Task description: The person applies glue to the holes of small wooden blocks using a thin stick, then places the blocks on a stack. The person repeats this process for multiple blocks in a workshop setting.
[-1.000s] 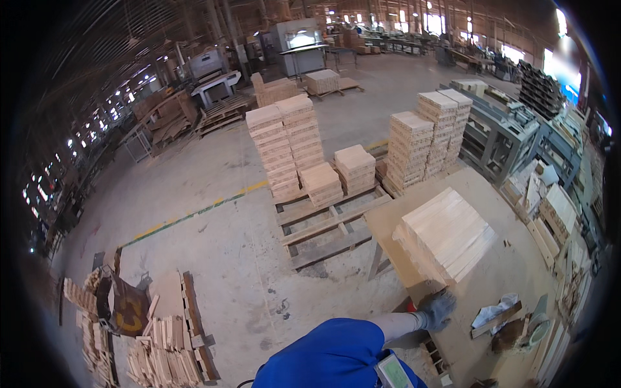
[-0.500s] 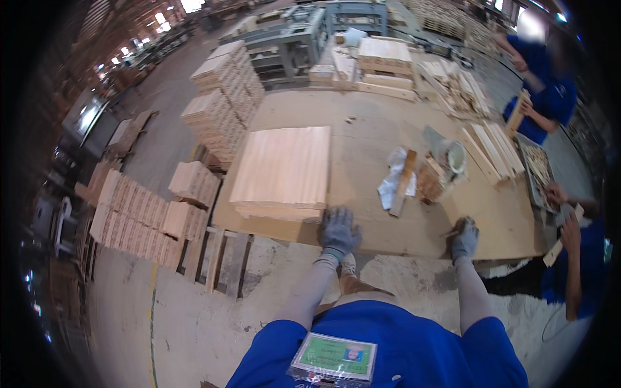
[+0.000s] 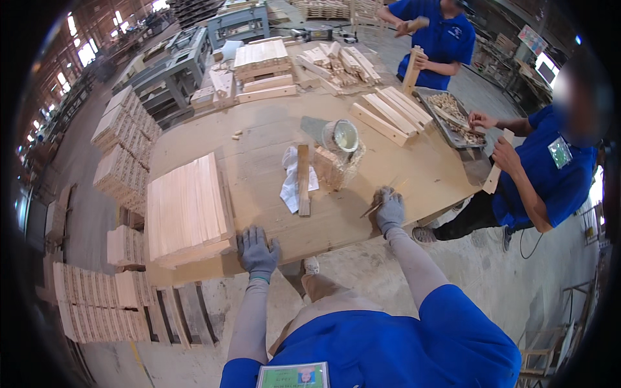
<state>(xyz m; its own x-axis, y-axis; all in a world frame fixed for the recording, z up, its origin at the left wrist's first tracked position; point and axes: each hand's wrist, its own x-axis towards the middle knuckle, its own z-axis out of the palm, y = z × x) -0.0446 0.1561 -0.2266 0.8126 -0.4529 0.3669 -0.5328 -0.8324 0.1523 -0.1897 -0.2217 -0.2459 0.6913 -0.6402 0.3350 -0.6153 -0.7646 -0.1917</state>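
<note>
My left hand [image 3: 259, 251], in a grey glove, lies flat with fingers spread on the table's near edge. Just beside it is a stack of light wooden strips [image 3: 187, 210], laid side by side. My right hand [image 3: 389, 210], gloved too, rests at the near edge further right with its fingers curled. A thin stick [image 3: 370, 210] pokes out from its left side; the rest is hidden by the glove. Between and beyond my hands lie a white cloth [image 3: 291, 178], a darker wooden bar [image 3: 303, 181] and a wooden block [image 3: 333, 167] next to a whitish pot [image 3: 341, 137].
Wooden pieces [image 3: 391, 113] lie at the far right of the table [image 3: 259, 129], near a metal tray [image 3: 446, 119] of small wooden bits. Two co-workers in blue shirts [image 3: 440, 39] handle wooden pieces there. Stacks of wood [image 3: 123, 149] stand on the left.
The view has swung to the right, so the table and stacks sit further left in the picture. Both my hands remain at the table's near edge. More of the co-workers shows.
</note>
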